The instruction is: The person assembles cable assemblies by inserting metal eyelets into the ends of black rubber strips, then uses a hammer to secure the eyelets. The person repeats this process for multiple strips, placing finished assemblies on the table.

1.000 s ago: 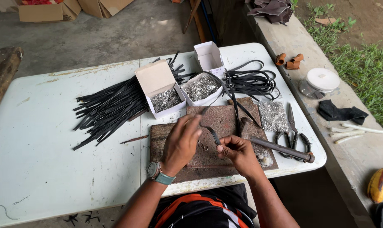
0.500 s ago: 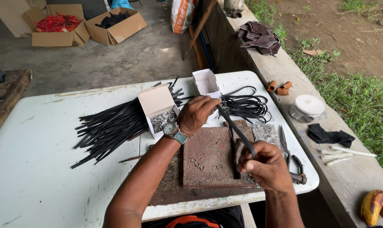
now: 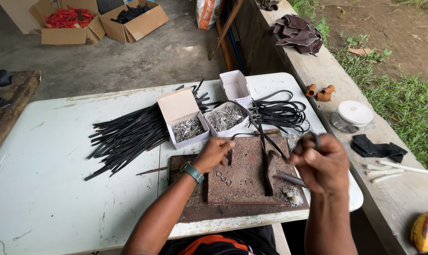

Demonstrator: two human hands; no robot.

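Note:
My left hand (image 3: 215, 153), with a teal watch on the wrist, rests on a rusty brown slab (image 3: 244, 186) and pinches one end of a thin black strap (image 3: 246, 135). The strap arcs across the slab's far edge toward my right hand (image 3: 321, 166). That hand is raised above the slab's right side, closed around the strap's other end. A dark hammer (image 3: 269, 172) lies on the slab between my hands. A few small metal rings (image 3: 223, 178) lie just below my left hand.
Two open white boxes of metal fittings (image 3: 189, 129) (image 3: 225, 117) and an empty one (image 3: 235, 85) stand beyond the slab on the white table (image 3: 48, 184). A bundle of black straps (image 3: 126, 136) lies left, a coil (image 3: 281, 113) right. A concrete ledge (image 3: 402, 189) runs alongside.
My left hand came back from the boxes of fittings to the slab. My right hand rose with the strap's other end. The strap now arcs between both hands.

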